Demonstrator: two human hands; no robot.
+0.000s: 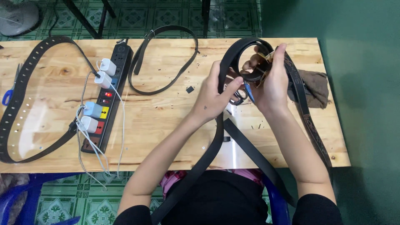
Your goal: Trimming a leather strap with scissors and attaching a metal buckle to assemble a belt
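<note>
Left hand (216,93) pinching belt (246,62); right hand (273,81) gripping its loop. Could slip off, being long. Scissors (238,96) near fingers, risking nicks.

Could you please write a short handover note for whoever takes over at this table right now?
Left hand: grips the black belt at its looped end, above the wooden table.
Right hand: holds the same loop from the other side, fingers curled over its top edge.
The belt's two tails run down off the near table edge.
Scissors lie under the hands.
Aside: a thin strap, a long punched strap, a power strip, a brown cloth.
Done or left: cannot tell.
</note>
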